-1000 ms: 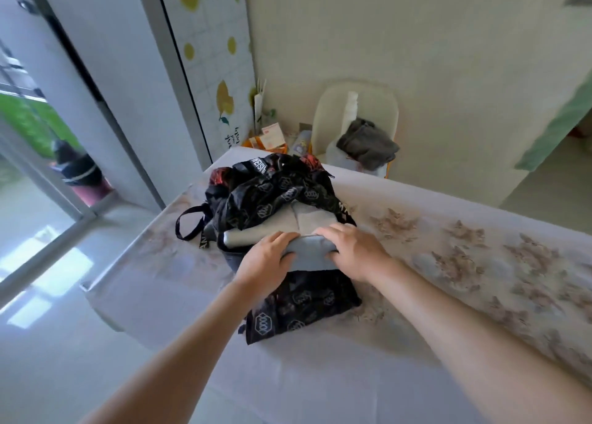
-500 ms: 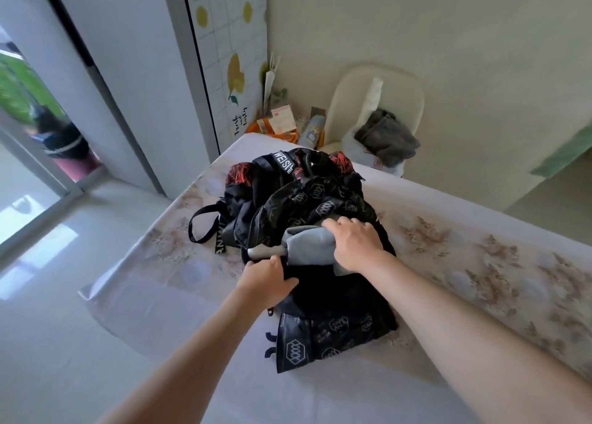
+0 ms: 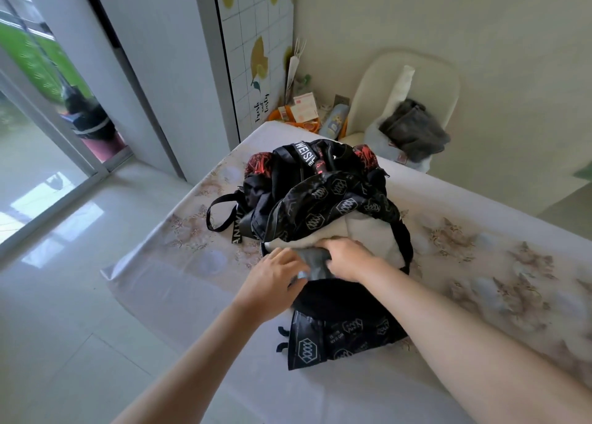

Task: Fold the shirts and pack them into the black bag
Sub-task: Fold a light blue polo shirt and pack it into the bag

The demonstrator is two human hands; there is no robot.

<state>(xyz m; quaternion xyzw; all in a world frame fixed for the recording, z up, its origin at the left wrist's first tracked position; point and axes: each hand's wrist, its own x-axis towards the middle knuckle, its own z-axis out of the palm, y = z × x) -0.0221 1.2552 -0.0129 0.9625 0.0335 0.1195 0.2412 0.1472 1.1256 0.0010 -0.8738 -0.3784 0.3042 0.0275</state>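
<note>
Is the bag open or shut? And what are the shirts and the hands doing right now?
black bag: open, lying on the table, flap lifted.
white shirt: inside the bag, under the flap.
grey shirt: half in the bag's mouth.
left hand: fingers straight, touching the grey shirt.
right hand: fingers curled into the grey shirt.
dark cloth: crumpled on the chair.

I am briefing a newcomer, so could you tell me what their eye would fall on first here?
The black bag lies open on the table, pale folded shirts showing in its mouth. The left hand and right hand meet at that opening on a grey shirt. Behind the table, a cream chair holds a dark grey cloth.
</note>
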